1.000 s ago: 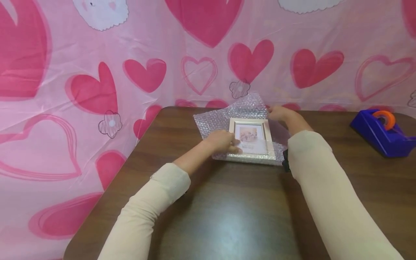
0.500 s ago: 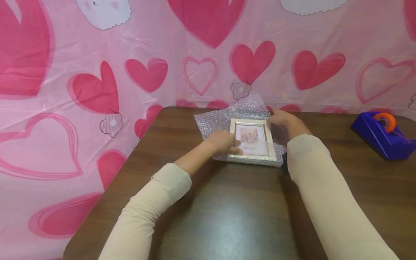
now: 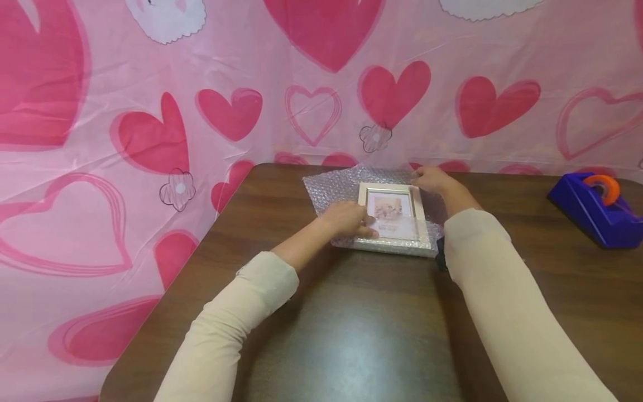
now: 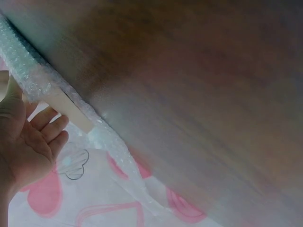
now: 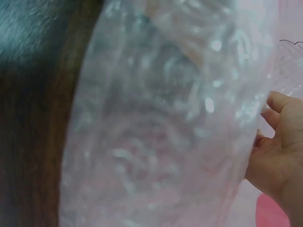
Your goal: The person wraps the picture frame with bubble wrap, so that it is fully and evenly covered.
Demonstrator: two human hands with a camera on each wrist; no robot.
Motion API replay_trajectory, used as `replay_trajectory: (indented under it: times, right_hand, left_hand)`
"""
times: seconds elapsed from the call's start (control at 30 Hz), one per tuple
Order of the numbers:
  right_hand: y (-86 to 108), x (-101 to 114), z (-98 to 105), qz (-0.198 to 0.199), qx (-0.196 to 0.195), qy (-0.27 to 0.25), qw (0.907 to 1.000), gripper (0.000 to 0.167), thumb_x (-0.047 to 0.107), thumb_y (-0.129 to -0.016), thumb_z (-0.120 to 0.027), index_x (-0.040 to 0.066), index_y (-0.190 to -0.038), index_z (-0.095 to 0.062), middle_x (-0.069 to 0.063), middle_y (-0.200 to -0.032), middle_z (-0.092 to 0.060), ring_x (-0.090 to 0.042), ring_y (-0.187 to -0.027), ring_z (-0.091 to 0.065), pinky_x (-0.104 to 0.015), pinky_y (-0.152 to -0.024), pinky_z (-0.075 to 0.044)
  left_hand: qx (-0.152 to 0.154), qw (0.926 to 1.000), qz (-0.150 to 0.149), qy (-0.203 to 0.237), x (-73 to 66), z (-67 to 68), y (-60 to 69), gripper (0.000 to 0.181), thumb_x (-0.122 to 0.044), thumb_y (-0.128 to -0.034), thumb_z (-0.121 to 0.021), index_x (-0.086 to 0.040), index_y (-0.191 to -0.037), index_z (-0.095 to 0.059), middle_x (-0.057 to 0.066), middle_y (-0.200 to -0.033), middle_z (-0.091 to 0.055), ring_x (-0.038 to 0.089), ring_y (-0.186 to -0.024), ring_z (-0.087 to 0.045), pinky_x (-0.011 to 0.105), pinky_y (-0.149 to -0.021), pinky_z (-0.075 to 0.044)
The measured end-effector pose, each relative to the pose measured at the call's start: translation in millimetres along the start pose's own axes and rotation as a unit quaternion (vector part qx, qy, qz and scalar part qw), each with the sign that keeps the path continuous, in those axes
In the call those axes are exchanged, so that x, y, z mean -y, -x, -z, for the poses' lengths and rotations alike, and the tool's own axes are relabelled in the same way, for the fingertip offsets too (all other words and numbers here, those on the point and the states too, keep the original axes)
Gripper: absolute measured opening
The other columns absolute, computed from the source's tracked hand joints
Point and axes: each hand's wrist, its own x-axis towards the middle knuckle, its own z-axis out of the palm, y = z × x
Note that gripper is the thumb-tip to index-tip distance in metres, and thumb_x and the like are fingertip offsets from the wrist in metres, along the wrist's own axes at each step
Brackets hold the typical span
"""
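Note:
A cream picture frame [image 3: 419,215] lies face up on a sheet of clear bubble wrap [image 3: 329,190], with a fold of the wrap over its lower part. My left hand [image 3: 345,219] presses that fold onto the frame's lower left; in the left wrist view its other fingers [image 4: 54,127] hang loosely curled by the frame's side. My right hand [image 3: 432,180], at the far right corner, pinches the edge of the wrap. The right wrist view shows a raised stretch of bubble wrap [image 5: 156,142] beside the thumb and fingers; it is blurred.
A blue tape dispenser [image 3: 588,212] with an orange roll [image 3: 609,188] stands toward the right of the brown wooden table [image 3: 321,335]. Behind it and to the left hangs a pink cloth [image 3: 226,50] printed with hearts.
The far part of the bubble wrap, which stood up behind the frame, has come down lower. My left hand stays on the frame; my right hand keeps near the same corner.

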Motion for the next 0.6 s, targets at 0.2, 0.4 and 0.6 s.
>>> replay_trajectory:
  times: [0.2,0.4,0.6]
  right_hand:
    - [-3.5,11.4,-0.9,0.002,-0.021,-0.013,0.9997,0.049,0.022,-0.092,-0.050,-0.013,-0.125,-0.042,-0.034,-0.121,-0.047,-0.045,-0.112,-0.044,-0.053,-0.093,-0.037]
    - [-14.7,28.9,-2.2,0.046,-0.027,0.000,0.9986,0.062,0.019,-0.090,-0.054,-0.011,-0.137,-0.029,-0.033,-0.135,-0.035,-0.047,-0.124,-0.032,-0.054,-0.103,-0.025]
    - [-18.0,46.3,-6.5,0.051,-0.117,0.087,0.9880,0.039,0.023,-0.091,-0.052,-0.001,-0.121,-0.054,-0.024,-0.114,-0.057,-0.043,-0.109,-0.048,-0.058,-0.094,-0.033]
  left_hand:
    - [0.004,1.0000,0.000,0.000,0.6,-0.8,0.1,0.054,-0.057,-0.0842,-0.054,-0.021,-0.124,-0.060,0.004,-0.112,-0.063,0.023,-0.102,-0.058,0.036,-0.086,-0.046]
    - [0.000,1.0000,0.006,0.000,1.5,0.2,0.0,0.053,-0.057,-0.0842,-0.055,-0.021,-0.123,-0.062,0.004,-0.112,-0.064,0.022,-0.101,-0.059,0.035,-0.085,-0.047]
    - [0.000,1.0000,-0.002,-0.004,0.5,0.3,0.4,0.052,-0.058,-0.0842,-0.054,-0.024,-0.123,-0.061,0.004,-0.114,-0.063,0.022,-0.103,-0.058,0.036,-0.084,-0.048]
